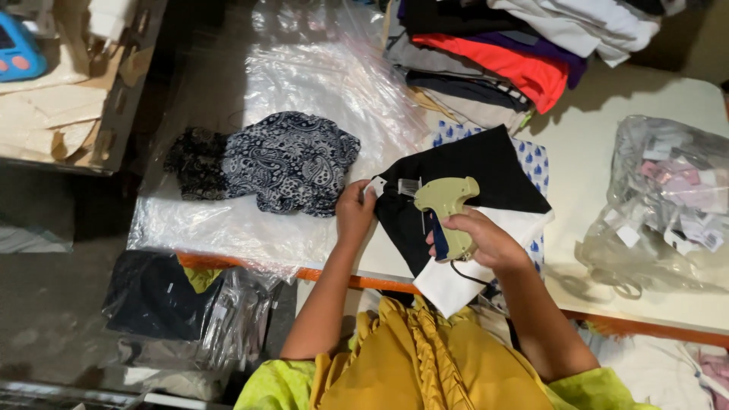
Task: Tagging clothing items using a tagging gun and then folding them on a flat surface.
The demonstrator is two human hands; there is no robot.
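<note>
Cluttered white table (607, 137) with an orange edge, clear plastic sheeting (304, 76) on one side. The right hand (486, 239) is wrapped around the grip of a pale green tagging gun (448, 212), blue trigger, nose aimed left toward the left hand (353, 212), body running roughly sideways. That hand pinches a small white tag (376, 186) at the edge of a black garment (471, 175) lying mid-table. A paisley cloth (292, 159) sits just left.
</note>
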